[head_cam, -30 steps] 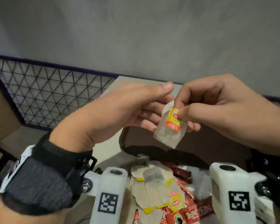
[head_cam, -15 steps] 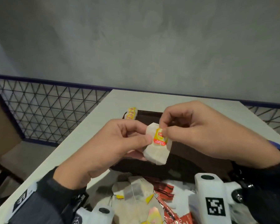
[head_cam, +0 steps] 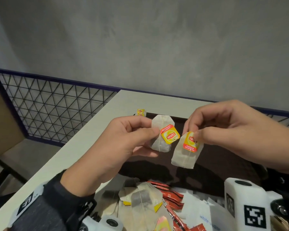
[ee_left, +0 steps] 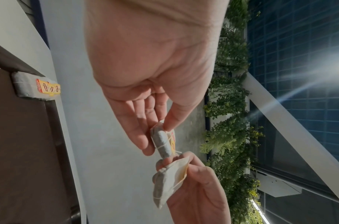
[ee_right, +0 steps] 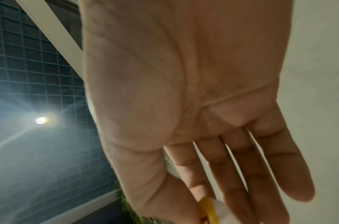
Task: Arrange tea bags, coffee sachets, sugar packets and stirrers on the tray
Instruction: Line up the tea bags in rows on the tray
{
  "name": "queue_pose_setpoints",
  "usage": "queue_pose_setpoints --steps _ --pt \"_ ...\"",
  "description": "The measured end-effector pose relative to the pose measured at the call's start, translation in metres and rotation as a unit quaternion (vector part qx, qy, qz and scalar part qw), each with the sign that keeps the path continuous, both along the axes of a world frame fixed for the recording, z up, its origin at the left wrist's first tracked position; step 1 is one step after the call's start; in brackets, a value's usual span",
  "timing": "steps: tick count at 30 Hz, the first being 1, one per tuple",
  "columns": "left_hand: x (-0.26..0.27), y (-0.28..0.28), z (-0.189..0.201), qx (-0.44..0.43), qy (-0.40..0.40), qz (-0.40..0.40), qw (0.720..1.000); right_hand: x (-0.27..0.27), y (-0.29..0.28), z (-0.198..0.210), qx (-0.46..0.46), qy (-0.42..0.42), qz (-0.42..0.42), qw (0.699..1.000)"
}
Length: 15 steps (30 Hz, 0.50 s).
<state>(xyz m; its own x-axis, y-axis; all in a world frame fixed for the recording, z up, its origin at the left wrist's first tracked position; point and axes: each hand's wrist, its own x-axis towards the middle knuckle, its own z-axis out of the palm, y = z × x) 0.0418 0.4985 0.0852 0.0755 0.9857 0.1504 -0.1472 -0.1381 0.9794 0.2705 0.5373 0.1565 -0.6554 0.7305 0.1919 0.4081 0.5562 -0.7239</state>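
My left hand (head_cam: pixel 150 135) pinches one tea bag (head_cam: pixel 160 139) with a yellow and red tag, held up over the dark brown tray (head_cam: pixel 223 164). My right hand (head_cam: pixel 194 135) pinches a second tea bag (head_cam: pixel 183 155) by its tag, so the bag hangs down just to the right of the first. In the left wrist view the left-hand tea bag (ee_left: pixel 161 141) sits between thumb and fingers, and the right-hand tea bag (ee_left: pixel 166 180) hangs below it. A small stack of tea bags (head_cam: pixel 141 112) lies at the tray's far left corner.
A heap of loose tea bags (head_cam: pixel 143 202), red coffee sachets (head_cam: pixel 172 195) and white sugar packets (head_cam: pixel 200 212) lies in front of the tray. The white table (head_cam: pixel 83 147) ends at a wire mesh fence (head_cam: pixel 48 110) on the left.
The hands have come down and drawn apart. What looked like a single tea bag pinched between both hands is now two bags, one in each hand.
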Motion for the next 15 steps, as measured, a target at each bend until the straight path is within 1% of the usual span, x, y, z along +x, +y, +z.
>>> queue_pose_setpoints --steps 2,7,10,15 --pt "0.0 -0.001 0.001 0.008 -0.004 0.004 1.0 -0.001 0.001 -0.002 -0.008 0.001 -0.007 1.0" --pt "-0.004 -0.001 0.005 0.02 -0.023 0.037 0.999 -0.006 0.003 -0.005 -0.028 0.072 -0.028 0.997" --pt "-0.004 -0.002 0.007 0.024 -0.028 0.053 0.998 -0.01 0.002 -0.007 -0.017 0.056 -0.029 0.998" --pt "-0.003 -0.001 0.008 0.02 -0.056 0.066 0.996 -0.02 0.002 -0.012 -0.041 0.046 -0.039 0.997"
